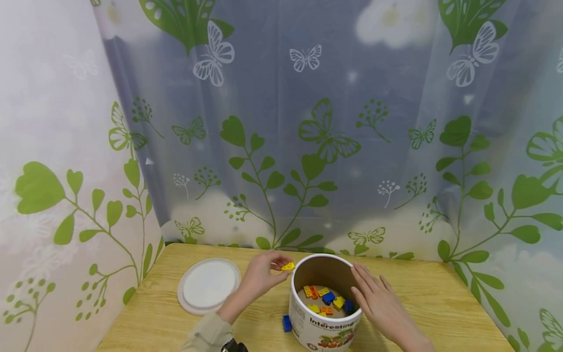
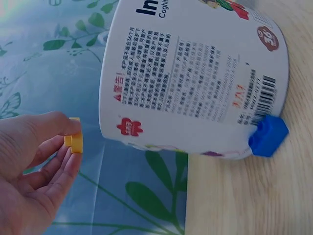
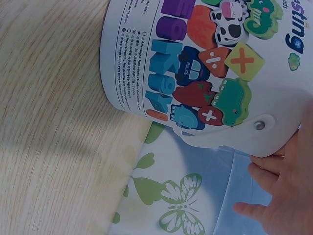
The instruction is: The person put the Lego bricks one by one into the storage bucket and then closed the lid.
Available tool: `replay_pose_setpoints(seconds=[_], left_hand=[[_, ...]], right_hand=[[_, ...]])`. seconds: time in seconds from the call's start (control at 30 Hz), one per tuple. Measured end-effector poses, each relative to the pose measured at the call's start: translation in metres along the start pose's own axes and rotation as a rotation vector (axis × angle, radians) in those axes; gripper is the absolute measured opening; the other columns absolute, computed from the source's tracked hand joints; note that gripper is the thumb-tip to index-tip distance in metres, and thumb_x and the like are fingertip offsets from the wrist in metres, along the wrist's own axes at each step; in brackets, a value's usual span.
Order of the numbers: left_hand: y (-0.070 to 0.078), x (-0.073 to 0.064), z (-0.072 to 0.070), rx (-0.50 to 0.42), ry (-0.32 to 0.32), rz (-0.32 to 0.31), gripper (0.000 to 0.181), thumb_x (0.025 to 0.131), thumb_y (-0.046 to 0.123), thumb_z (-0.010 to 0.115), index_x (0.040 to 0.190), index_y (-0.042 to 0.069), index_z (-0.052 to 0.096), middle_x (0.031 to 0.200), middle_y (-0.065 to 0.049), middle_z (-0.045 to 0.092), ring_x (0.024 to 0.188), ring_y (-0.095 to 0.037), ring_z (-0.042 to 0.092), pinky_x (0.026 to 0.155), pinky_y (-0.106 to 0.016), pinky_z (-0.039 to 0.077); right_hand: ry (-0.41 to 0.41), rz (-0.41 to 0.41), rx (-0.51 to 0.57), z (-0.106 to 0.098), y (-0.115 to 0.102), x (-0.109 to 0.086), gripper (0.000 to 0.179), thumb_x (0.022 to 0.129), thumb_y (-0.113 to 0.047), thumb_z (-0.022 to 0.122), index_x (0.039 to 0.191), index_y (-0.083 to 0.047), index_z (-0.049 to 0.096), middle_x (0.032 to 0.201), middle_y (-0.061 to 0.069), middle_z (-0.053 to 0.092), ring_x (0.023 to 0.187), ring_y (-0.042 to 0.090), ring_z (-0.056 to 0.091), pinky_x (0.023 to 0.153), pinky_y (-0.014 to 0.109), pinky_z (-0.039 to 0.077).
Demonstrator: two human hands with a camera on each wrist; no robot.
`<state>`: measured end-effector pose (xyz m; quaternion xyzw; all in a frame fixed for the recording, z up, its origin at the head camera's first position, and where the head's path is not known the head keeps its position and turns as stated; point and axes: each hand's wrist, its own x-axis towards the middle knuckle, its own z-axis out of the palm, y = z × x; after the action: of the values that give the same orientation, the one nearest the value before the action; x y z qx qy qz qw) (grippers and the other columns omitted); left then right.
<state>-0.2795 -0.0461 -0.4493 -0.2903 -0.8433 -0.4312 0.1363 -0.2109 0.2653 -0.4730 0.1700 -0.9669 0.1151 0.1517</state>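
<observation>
Thumb and fingers of my left hand pinch a yellow toy brick just left of the bucket's rim. The left wrist view shows the same yellow brick between thumb and fingertips. A round white bucket with printed sides stands on the table, its top uncovered. Inside lie several toy bricks in yellow, orange and blue. My right hand rests with extended fingers on the bucket's right rim. On the table against the bucket's lower left side sits a blue brick.
A round white lid lies on the wooden table, left of my left hand. Behind the table hangs a patterned curtain. A white handle hangs on the bucket's side.
</observation>
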Motion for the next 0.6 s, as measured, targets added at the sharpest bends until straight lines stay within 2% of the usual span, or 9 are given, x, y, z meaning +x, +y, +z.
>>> replay_pose_setpoints(seconds=[0.23, 0.43, 0.6], left_hand=[[0.011, 0.011, 0.01, -0.011, -0.01, 0.021, 0.019, 0.086, 0.006, 0.08, 0.104, 0.007, 0.074, 0.096, -0.003, 0.069, 0.084, -0.015, 0.067, 0.074, -0.022, 0.06], [0.018, 0.019, 0.023, -0.056, -0.046, 0.018, 0.02, 0.087, 0.006, 0.079, 0.106, 0.007, 0.074, 0.098, -0.004, 0.069, 0.085, -0.015, 0.067, 0.077, -0.029, 0.062], [0.023, 0.024, 0.035, -0.05, -0.085, 0.016, 0.018, 0.088, 0.006, 0.078, 0.106, 0.007, 0.073, 0.097, -0.004, 0.068, 0.084, -0.013, 0.066, 0.073, -0.022, 0.06]], right_hand=[[0.003, -0.001, -0.005, 0.001, 0.001, 0.0, 0.052, 0.107, -0.03, 0.051, 0.154, -0.007, 0.044, 0.159, 0.011, 0.04, 0.144, 0.032, 0.041, 0.113, 0.066, 0.033], [0.004, -0.004, -0.008, 0.001, 0.001, 0.0, 0.053, 0.107, -0.031, 0.051, 0.154, -0.008, 0.044, 0.159, 0.01, 0.04, 0.144, 0.031, 0.041, 0.113, 0.066, 0.033], [-0.004, 0.001, -0.004, 0.0, 0.001, -0.001, 0.053, 0.108, -0.033, 0.048, 0.155, -0.008, 0.043, 0.16, 0.01, 0.039, 0.145, 0.031, 0.04, 0.113, 0.066, 0.032]])
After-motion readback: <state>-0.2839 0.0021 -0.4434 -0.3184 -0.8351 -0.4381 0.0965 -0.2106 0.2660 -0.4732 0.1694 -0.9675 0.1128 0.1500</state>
